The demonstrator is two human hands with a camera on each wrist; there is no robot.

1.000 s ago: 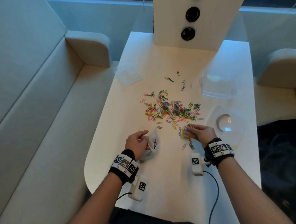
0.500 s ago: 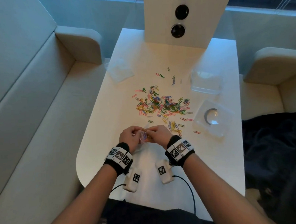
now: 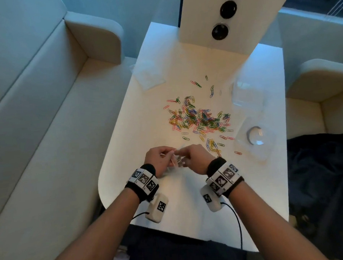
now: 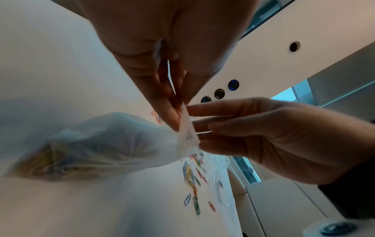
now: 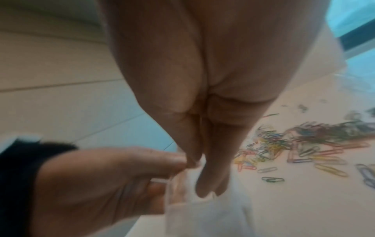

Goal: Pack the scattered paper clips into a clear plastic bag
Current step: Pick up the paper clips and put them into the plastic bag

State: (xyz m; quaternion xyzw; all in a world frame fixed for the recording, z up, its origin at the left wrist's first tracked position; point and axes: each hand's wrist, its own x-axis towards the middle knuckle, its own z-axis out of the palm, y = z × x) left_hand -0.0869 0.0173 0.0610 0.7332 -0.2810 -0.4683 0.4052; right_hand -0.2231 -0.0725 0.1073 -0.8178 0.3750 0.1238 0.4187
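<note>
You get a dim room in the head view, warm light pooling on the white table (image 3: 170, 195) while the sofa (image 3: 38, 136) on your left falls into cool blue-grey shade. Straight edges bow toward the frame borders. From your left wrist, the clear plastic bag (image 4: 113, 144) smears into soft blur at its lower left, with a grey shadow behind it. Your right wrist picture is softest: the paper clips (image 5: 304, 147) streak with motion blur, and cyan window light flares at the top right corner.
</note>
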